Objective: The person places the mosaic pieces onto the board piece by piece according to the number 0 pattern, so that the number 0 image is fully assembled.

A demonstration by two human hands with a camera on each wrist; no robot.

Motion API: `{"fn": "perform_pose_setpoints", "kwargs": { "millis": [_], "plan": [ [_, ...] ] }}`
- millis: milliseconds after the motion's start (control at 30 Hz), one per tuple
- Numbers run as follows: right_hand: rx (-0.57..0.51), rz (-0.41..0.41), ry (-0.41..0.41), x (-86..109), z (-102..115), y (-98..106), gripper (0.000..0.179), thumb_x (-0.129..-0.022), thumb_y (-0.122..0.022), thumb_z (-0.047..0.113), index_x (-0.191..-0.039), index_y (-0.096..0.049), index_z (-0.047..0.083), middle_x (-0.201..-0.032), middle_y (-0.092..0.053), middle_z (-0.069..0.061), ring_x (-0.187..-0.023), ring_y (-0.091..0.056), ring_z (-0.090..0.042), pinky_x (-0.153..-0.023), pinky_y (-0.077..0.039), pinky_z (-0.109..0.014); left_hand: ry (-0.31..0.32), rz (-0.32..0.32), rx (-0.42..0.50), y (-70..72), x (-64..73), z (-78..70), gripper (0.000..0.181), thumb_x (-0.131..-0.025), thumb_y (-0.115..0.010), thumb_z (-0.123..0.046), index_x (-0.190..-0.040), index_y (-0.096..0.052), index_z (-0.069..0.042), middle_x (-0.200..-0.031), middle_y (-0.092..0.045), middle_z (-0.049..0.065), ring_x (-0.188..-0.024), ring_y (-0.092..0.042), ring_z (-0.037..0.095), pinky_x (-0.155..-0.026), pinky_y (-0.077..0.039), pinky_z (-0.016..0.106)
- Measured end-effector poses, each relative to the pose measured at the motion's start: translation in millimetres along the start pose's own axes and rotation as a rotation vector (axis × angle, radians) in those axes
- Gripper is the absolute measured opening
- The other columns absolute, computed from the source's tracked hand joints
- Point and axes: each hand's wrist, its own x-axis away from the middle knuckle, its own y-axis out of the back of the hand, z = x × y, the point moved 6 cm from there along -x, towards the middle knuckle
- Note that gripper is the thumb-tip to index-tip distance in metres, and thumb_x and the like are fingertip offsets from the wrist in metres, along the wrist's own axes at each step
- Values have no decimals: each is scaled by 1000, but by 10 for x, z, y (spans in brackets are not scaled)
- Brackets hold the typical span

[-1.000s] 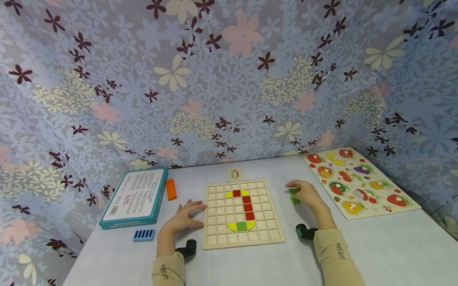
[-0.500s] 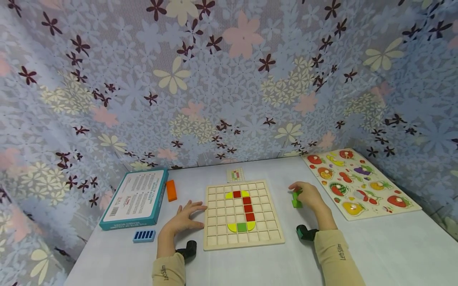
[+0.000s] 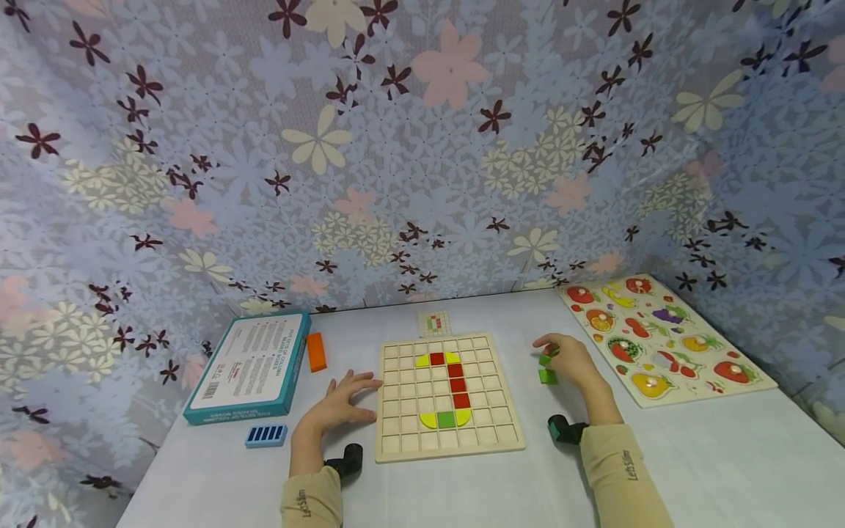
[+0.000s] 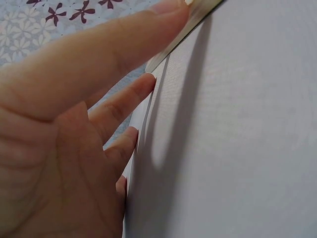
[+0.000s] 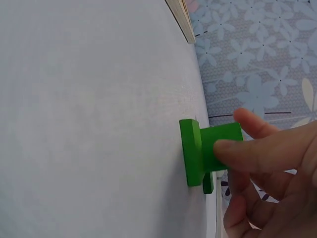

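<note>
In the right wrist view my right hand (image 3: 569,359) pinches a green square tile (image 5: 213,135) between thumb and fingers. That tile is tipped up on edge over a second green tile (image 5: 189,153) on the table, and a third green piece (image 5: 208,183) shows partly behind it. In the head view one green tile (image 3: 547,377) lies just below the fingers. My left hand (image 3: 339,402) spreads its fingers at the left edge of a wooden grid board (image 3: 498,425), thumb and index finger at the rim. The board bears red square tiles (image 3: 458,385), yellow rounded pieces (image 3: 428,419) and a green square tile (image 3: 447,419).
A small pattern card (image 3: 433,322) lies behind the board. At the left are a teal-and-white box (image 3: 251,359), an orange block (image 3: 316,352) and a blue slotted piece (image 3: 266,435). A fruit puzzle board (image 3: 660,337) lies at the right, near the floral cloth (image 3: 449,147).
My right hand has shifted slightly right and toward me, and the green pieces beneath its fingers have changed position. The left hand and the grid board have stayed in place.
</note>
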Motion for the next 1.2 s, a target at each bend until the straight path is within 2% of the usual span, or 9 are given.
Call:
{"fn": "perform_pose_setpoints", "kwargs": {
  "millis": [267,467,600,767,1067,1200],
  "plan": [
    [-21,-22,-13,-14,23,35,30,-79,-66,3,-108,-62,-2,-87,-61,-13,-81,-56,-26,-67,-47,-38,-10,3,9,4,-10,-8,59,-69,-78,-14,-125,-58,-14,-146,-36,12,-141,-4,34,-110,11,53],
    [-54,-52,-52,-26,61,56,30,-80,-68,13,-105,-60,-1,-91,-63,-16,-81,-58,-26,-66,-47,-36,-10,5,4,8,-7,-19,59,-69,-78,-15,-125,-58,-15,-146,-35,12,-141,-3,34,-110,11,53],
    [-110,-54,-58,-22,107,31,30,-80,-69,14,-103,-60,-3,-91,-63,-16,-80,-59,-25,-66,-47,-33,-7,4,7,10,0,-27,58,-70,-78,-14,-125,-58,-15,-146,-36,12,-141,-3,34,-110,11,53],
    [-136,-59,-28,-10,206,-9,27,-81,-69,13,-101,-62,-5,-86,-64,-15,-73,-60,-21,-62,-48,-29,-14,3,6,4,1,-28,58,-70,-78,-14,-124,-59,-14,-146,-36,12,-141,-4,34,-110,11,53],
    [-134,-34,1,-2,330,-60,27,-83,-66,11,-104,-62,-5,-88,-64,-16,-74,-65,-28,-68,-50,-36,-44,-3,-31,-25,-18,11,59,-69,-78,-17,-125,-58,-15,-146,-36,12,-141,-5,36,-110,10,54],
    [-127,-33,17,-7,398,-95,26,-82,-68,10,-104,-64,-4,-89,-64,-16,-75,-63,-25,-68,-50,-37,-47,-6,-32,-32,-19,20,59,-69,-78,-17,-125,-58,-15,-146,-36,12,-141,-5,36,-110,10,54]
  ]
}}
